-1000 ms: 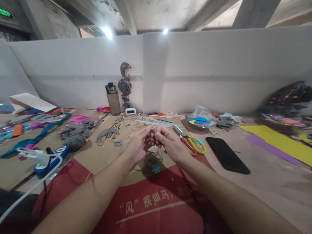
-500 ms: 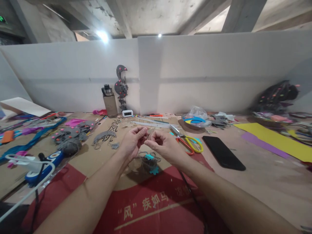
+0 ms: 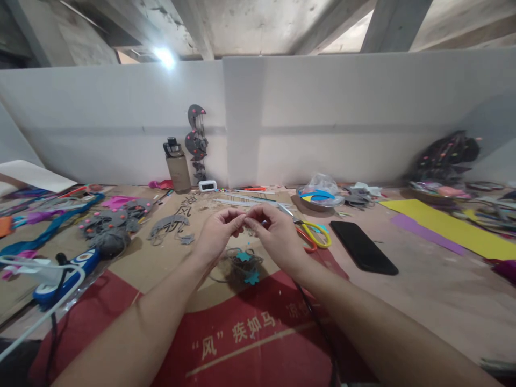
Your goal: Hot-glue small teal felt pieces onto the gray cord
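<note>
My left hand point(image 3: 219, 232) and my right hand point(image 3: 277, 231) meet above the middle of the table, thumbs and index fingers pinched and fingertips touching. Whatever lies between them is too small to make out. Just below, on the cardboard point(image 3: 153, 271), is a dark tangle of cord point(image 3: 234, 266) with turquoise cut-out pieces point(image 3: 243, 256) on it. Scissors point(image 3: 318, 236) with yellow and orange handles lie right behind my right hand, partly hidden by it. Left of my left hand rests a grey curved cut-out with strings point(image 3: 165, 227).
A black phone point(image 3: 363, 247) lies to the right, near yellow sheets point(image 3: 447, 228). At the back stand a bottle point(image 3: 177, 171), a small white clock point(image 3: 207, 186) and a bowl point(image 3: 320, 202). A blue power strip point(image 3: 66, 279) with a white cable and grey yarn point(image 3: 110, 244) are at left.
My fingertips have come closer together, the right hand's fingers now pressed against the left's. The whole view has shifted slightly; the things on the table have stayed put.
</note>
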### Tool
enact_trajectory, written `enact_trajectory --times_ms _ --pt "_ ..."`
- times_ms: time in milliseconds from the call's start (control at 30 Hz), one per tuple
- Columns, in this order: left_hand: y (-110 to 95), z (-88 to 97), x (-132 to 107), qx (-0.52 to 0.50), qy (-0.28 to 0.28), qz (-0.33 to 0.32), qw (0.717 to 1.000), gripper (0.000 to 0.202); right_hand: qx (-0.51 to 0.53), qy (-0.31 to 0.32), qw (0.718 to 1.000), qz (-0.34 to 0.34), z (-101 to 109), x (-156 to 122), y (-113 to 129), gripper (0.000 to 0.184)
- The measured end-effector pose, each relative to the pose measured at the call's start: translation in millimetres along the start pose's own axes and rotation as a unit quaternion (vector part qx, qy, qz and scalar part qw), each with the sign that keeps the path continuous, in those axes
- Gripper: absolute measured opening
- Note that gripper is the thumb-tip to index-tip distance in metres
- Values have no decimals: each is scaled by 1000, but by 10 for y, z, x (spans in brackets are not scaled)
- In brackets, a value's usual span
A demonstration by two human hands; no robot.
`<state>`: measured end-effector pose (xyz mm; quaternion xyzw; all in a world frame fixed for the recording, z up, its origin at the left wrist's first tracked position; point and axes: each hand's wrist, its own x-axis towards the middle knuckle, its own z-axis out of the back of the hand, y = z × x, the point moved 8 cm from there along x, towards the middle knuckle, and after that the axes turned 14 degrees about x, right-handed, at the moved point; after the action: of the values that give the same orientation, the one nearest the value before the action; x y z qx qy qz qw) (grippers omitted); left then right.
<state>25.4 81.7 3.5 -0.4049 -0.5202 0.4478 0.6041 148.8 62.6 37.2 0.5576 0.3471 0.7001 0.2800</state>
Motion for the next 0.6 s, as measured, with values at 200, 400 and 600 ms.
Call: enact_trajectory --times_ms 200,400,600 --pt "-179 89 -54 154 -56 -61 984 23 -56 6 998 -1 38 16 -35 12" --pt "-298 91 -106 168 -69 -79 980 20 59 64 991 -98 -36 54 -159 17" --pt "-290 39 -114 78 -52 -60 994 18 173 97 967 -162 -132 32 -171 21"
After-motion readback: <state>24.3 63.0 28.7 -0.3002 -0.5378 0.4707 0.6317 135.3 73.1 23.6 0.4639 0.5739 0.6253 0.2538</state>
